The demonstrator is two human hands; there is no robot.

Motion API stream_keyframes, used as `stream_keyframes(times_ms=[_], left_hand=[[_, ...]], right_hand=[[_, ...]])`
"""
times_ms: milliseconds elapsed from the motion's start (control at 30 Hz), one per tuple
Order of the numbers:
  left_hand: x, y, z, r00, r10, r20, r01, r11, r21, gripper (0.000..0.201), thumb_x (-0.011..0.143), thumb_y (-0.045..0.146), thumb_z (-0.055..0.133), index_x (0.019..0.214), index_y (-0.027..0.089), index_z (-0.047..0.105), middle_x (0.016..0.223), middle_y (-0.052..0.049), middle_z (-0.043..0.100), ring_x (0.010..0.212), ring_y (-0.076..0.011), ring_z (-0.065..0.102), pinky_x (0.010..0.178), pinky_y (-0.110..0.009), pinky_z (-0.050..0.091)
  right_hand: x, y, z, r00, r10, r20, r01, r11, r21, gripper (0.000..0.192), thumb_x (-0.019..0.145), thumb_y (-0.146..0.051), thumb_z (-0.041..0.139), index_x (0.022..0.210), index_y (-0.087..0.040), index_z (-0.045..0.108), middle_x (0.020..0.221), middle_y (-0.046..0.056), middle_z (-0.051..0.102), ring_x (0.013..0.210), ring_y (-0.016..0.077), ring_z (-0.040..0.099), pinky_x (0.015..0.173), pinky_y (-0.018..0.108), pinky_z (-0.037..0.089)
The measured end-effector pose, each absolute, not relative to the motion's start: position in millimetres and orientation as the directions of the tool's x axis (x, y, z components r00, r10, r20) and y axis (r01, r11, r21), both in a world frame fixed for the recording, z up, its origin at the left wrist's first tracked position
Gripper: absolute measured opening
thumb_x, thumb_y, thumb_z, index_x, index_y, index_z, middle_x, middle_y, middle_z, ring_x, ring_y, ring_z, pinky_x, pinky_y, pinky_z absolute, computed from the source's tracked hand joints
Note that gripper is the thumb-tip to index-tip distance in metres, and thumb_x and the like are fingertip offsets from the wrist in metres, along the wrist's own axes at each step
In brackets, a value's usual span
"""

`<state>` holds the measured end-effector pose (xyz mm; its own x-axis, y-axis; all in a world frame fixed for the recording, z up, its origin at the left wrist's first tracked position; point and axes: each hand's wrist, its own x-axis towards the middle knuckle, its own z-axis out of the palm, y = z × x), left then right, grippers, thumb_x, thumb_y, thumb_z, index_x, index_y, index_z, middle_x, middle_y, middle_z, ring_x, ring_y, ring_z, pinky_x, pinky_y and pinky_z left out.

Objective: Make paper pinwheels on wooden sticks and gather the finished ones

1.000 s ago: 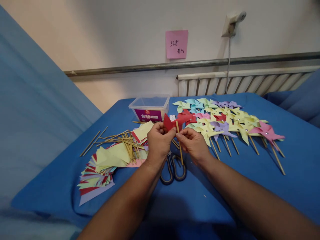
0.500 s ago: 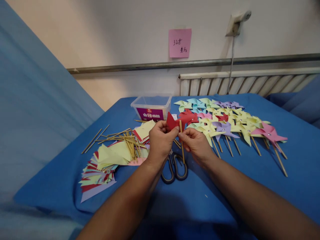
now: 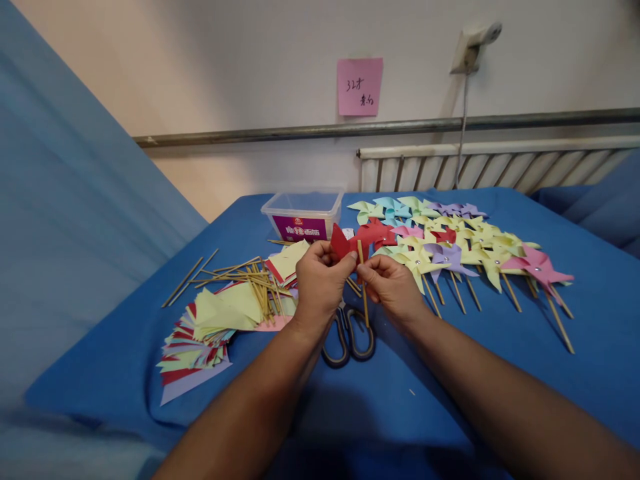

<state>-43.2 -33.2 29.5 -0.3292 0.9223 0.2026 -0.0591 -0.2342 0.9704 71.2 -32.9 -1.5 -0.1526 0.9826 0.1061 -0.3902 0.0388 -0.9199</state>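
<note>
Near the middle of the table, my left hand (image 3: 323,277) is closed on a red paper pinwheel (image 3: 341,243), its folded blades standing above the fingers. My right hand (image 3: 391,285) pinches a thin wooden stick (image 3: 365,301) just below its top end. That stick stands almost upright against the back of the pinwheel; whether it is fastened there I cannot tell. Below the hands lie scissors (image 3: 350,340) with dark handles, their blades mostly hidden by my left hand and the stick.
Several finished pinwheels (image 3: 450,257) lie in rows at the right. Loose wooden sticks (image 3: 260,290) and fanned coloured paper pieces (image 3: 195,353) spread over the left side. Behind them stands a clear plastic box (image 3: 302,217) with a purple label. A radiator (image 3: 500,167) runs along the wall.
Both hands keep the same grip, with the red pinwheel and stick shifted very slightly left. Nothing else on the table has visibly moved.
</note>
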Motion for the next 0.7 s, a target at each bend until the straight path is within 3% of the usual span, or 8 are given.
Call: stream_keyframes(times_ms=[300, 700], left_hand=[[-42.1, -32.6, 30.3, -0.356, 0.915, 0.188, -0.036, -0.215, 0.976, 0.030, 0.055, 0.027, 0.080, 0.075, 0.016, 0.059, 0.069, -0.001, 0.066, 0.061, -0.0137, 0.062, 0.059, -0.025, 0.048], [-39.9, -36.3, 31.2, -0.344, 0.911, 0.228, -0.025, -0.252, 0.967, 0.029, 0.056, 0.025, 0.080, 0.074, 0.016, 0.059, 0.068, 0.001, 0.065, 0.059, -0.0122, 0.061, 0.058, -0.024, 0.048]], right_hand=[[72.0, -39.4, 2.6, -0.149, 0.976, 0.159, -0.322, 0.104, -0.941, 0.032, 0.080, -0.050, 0.065, 0.079, -0.019, 0.059, 0.064, -0.004, 0.062, 0.037, 0.0035, 0.041, 0.036, 0.018, 0.029], [72.6, -37.4, -0.9, -0.101, 0.980, 0.172, -0.334, 0.130, -0.933, 0.029, 0.076, -0.046, 0.071, 0.077, -0.019, 0.061, 0.059, -0.005, 0.057, 0.040, 0.0052, 0.042, 0.038, 0.019, 0.030]])
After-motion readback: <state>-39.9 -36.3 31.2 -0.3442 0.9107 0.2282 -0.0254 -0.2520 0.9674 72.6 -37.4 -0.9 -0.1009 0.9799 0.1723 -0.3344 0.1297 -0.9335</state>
